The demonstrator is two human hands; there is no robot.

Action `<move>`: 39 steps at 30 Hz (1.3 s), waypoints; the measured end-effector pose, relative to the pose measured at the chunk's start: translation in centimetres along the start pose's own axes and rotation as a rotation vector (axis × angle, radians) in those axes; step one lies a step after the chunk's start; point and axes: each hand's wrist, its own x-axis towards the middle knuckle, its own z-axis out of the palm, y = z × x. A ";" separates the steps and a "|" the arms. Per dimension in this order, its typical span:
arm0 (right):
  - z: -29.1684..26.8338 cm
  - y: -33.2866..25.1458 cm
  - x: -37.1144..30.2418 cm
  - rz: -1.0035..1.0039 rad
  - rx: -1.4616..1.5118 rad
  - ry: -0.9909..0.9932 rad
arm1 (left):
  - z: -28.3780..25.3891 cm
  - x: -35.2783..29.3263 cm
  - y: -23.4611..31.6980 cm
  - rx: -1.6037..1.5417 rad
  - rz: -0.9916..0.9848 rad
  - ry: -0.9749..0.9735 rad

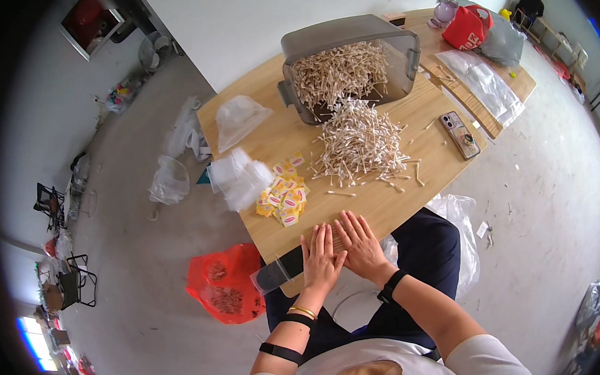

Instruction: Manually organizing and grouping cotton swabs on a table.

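My left hand lies flat, palm down, at the near edge of the wooden table, fingers stretched out. Beside it my right hand rests the same way, the thumbs close together; neither holds anything. Beyond them is a loose heap of cotton swabs, with a few stray ones around it. The heap spills from a grey see-through plastic bin tipped on its side, with more swabs inside. Left of the heap lie small yellow and white labels and a stack of clear plastic bags.
A phone lies at the table's right. Behind it are a clear plastic sheet and a red bag. A dark flat item sits by my left hand. A red plastic bag is on the floor; a person sits far right.
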 end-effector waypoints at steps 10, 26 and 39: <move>0.0 0.2 0.0 -0.015 -0.030 0.002 | 0.0 -0.3 0.1 0.011 0.003 0.006; 1.3 -2.0 0.5 -0.050 -0.099 -0.039 | -7.8 -5.2 -7.3 0.043 -0.495 0.060; 3.3 -6.8 0.9 -0.128 -0.190 -0.100 | -7.6 -2.5 -7.7 0.262 -0.501 -0.325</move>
